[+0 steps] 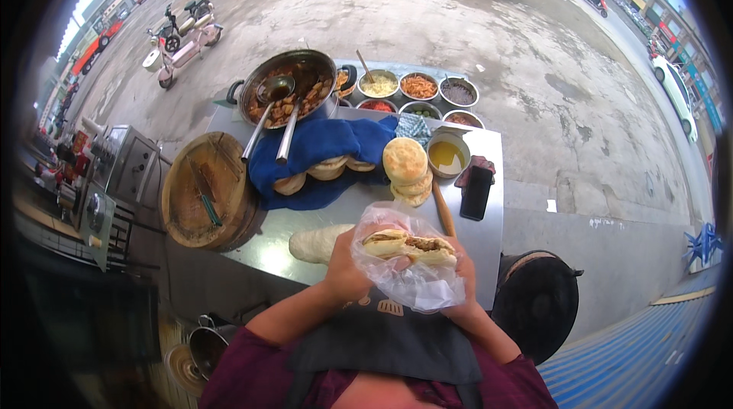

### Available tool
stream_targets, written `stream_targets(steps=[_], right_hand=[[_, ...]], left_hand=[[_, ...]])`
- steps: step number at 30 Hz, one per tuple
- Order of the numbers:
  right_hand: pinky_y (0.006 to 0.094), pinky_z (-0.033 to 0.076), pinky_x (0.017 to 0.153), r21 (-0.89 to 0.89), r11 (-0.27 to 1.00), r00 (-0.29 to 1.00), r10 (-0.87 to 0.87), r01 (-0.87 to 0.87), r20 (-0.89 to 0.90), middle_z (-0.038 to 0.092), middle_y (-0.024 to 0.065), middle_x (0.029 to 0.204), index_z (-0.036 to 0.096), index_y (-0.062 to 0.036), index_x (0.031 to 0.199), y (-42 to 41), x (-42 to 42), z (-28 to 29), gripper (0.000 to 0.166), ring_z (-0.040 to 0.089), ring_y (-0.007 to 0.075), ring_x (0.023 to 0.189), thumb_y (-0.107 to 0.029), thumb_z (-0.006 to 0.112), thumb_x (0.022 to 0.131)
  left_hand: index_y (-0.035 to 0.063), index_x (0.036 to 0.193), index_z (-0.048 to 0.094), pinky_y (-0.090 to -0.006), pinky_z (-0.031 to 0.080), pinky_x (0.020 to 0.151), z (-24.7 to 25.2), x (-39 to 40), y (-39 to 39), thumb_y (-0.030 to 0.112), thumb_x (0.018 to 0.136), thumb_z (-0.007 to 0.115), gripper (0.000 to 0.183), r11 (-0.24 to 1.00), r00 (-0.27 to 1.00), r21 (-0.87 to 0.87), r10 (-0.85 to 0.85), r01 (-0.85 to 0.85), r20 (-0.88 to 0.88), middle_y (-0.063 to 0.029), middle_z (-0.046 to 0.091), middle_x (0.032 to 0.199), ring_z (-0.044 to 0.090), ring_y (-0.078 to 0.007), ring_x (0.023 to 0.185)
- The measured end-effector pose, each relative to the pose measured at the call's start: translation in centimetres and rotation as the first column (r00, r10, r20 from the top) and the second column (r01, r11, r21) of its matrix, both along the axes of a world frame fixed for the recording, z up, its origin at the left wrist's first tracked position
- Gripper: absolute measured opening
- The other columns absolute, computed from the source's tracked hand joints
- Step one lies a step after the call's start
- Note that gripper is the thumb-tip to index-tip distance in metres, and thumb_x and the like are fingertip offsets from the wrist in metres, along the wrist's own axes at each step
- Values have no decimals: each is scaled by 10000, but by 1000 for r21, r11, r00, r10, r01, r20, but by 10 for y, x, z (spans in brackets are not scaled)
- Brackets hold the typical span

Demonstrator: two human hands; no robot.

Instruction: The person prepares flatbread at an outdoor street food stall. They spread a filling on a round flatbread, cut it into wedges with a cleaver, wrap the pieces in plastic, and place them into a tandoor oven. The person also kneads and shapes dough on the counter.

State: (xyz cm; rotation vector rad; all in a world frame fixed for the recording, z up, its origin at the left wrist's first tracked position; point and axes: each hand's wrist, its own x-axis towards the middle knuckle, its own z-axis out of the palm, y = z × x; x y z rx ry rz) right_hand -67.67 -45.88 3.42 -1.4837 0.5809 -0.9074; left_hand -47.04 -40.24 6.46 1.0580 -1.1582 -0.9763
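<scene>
My left hand (348,264) and my right hand (462,277) hold a clear plastic bag (424,288) between them, close to my apron. Filled flatbread sandwiches (409,246), with brown chopped filling showing, stick up out of the bag's mouth. Part of the fingers is hidden behind the bag. A pale lump of dough (315,244) lies beside my left hand on the steel table (286,223). Just beyond the bag are stacked round flatbreads (405,161) and a wooden rolling pin (442,208). More flatbreads (326,169) sit partly under a blue cloth (315,142).
On the left stands a round chopping block (189,197) with a cleaver (200,180). A pot of stew (318,65) with ladles is at the back, near several topping bowls (379,84). A bowl of yellow oil (448,157) and a phone (476,192) are at right. A black drum (535,306) stands beside the table.
</scene>
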Motion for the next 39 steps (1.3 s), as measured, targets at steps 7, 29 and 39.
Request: stream_targets(steps=[7,29,39], right_hand=[[302,515,1015,237,971,1000,0,3,-11,701,71,1259,605,-20,1361,-4,2,-28,571,657,133,1147,-98,869,860],[381,547,1038,420,788,820,-551,450,154,697,106,1277,611,11,1376,-31,-76,-196,468,680,214,1169,17,659,911],[389,542,1029,588,496,646,-761,639,-59,697,108,1247,598,0,1363,-60,-135,-247,511,686,242,1151,104,647,865]], left_hand=[[-15,1259,666,-333,554,968,-45,-4,-5,66,877,852,433,975,978,207,-42,86,-206,-91,727,1173,689,-158,1078],[16,1474,506,-529,324,1216,-221,53,-3,347,956,731,655,947,436,1,146,-320,888,-240,539,1473,497,-420,1377],[53,1459,534,-535,279,1220,-257,91,29,373,984,644,583,936,348,53,76,-348,934,-171,553,1481,470,-386,1400]])
